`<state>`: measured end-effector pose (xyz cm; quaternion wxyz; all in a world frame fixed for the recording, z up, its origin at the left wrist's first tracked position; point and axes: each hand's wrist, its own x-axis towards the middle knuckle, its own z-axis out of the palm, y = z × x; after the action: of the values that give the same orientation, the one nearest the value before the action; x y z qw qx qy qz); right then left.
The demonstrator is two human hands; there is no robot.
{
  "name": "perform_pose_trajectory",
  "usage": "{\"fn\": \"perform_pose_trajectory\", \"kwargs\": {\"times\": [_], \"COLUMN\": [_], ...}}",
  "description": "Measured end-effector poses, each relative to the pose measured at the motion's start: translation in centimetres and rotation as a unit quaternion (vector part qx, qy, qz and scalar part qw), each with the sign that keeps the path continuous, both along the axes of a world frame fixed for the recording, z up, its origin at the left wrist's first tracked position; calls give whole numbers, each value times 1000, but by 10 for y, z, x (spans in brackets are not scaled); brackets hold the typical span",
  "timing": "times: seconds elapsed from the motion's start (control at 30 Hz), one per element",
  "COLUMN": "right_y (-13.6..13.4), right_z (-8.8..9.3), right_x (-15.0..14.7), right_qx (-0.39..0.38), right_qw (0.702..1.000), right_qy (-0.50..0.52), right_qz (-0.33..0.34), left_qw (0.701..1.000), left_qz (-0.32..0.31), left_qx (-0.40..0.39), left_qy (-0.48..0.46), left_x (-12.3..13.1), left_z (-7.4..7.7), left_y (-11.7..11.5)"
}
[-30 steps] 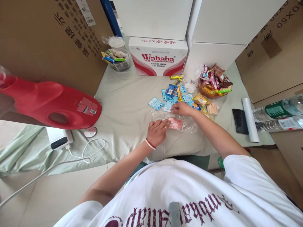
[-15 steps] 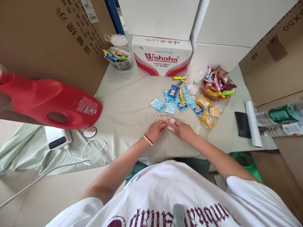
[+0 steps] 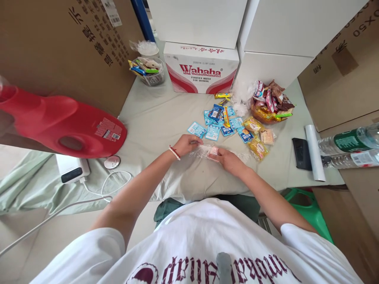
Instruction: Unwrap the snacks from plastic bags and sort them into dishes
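A clear plastic bag (image 3: 205,151) with a pink snack packet inside lies on the pale green cloth of the table (image 3: 156,126), stretched between my two hands. My left hand (image 3: 187,144), with a bead bracelet at the wrist, pinches the bag's left end. At the right end, my right hand (image 3: 227,159) is closed on the bag near the pink packet. Several light blue sachets (image 3: 213,128) and yellow snack packets (image 3: 257,148) are scattered just beyond my hands.
A basket of wrapped snacks (image 3: 271,104) sits at the back right. A Wahaha carton (image 3: 201,73), white boxes and cardboard boxes line the back and sides. A clear tub (image 3: 148,71), red jug (image 3: 65,124), charger with cable (image 3: 72,171), phone (image 3: 300,154), white roll (image 3: 315,156) and bottles (image 3: 349,148) surround the work area.
My right hand came back from the blue sachets to the bag. Both hands then took the bag's ends and spread apart, my left hand moving up and left.
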<state>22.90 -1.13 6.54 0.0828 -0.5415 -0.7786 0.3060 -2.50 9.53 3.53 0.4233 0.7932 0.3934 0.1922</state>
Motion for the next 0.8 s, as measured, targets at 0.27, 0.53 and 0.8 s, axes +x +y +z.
{"fn": "perform_pose_trajectory", "kwargs": {"times": [0.27, 0.53, 0.8], "right_y": [-12, -16, -35], "right_z": [0, -23, -20], "right_x": [3, 11, 24], "right_qx": [32, 110, 118], "right_qw": [998, 988, 976], "right_qy": [25, 25, 174], "right_qz": [45, 103, 66], "left_qw": [982, 969, 979], "left_qz": [155, 159, 73], "left_qx": [45, 63, 120], "left_qy": [95, 178, 145], "left_x": [-22, 31, 101], "left_z": [4, 33, 32], "left_y": [-34, -74, -101]}}
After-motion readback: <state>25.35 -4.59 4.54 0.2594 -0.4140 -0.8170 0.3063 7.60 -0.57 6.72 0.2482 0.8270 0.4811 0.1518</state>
